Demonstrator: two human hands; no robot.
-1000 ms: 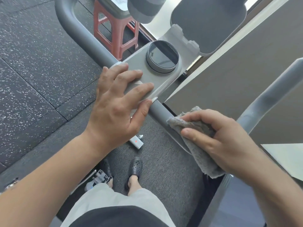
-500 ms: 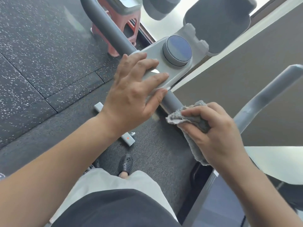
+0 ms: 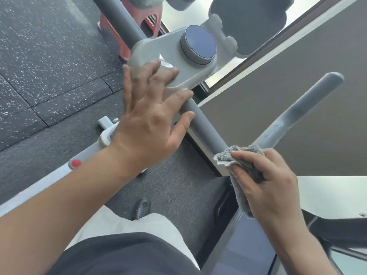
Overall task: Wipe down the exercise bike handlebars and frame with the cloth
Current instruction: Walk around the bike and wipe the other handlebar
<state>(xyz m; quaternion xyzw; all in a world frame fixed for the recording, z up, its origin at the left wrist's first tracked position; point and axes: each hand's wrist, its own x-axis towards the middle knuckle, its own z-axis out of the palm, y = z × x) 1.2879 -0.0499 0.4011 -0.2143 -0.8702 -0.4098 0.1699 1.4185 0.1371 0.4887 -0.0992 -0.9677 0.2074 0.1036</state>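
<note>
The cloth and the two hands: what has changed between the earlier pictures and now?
The right hand has slid the grey cloth along the handlebar, away from the console toward the bend. The left hand, earlier flat over the console's near end, has drawn back, its fingers now spread at the console's edge and thumb on the bar. Unchanged: the right hand's grip on the cloth.

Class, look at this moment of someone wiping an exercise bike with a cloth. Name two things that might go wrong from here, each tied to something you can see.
1. The left hand rests spread on the grey console beside the round dial; leaning harder might nudge the dial.
2. The right hand holds the cloth bunched, with a tail hanging below the handlebar; it may wipe unevenly or snag.
</note>
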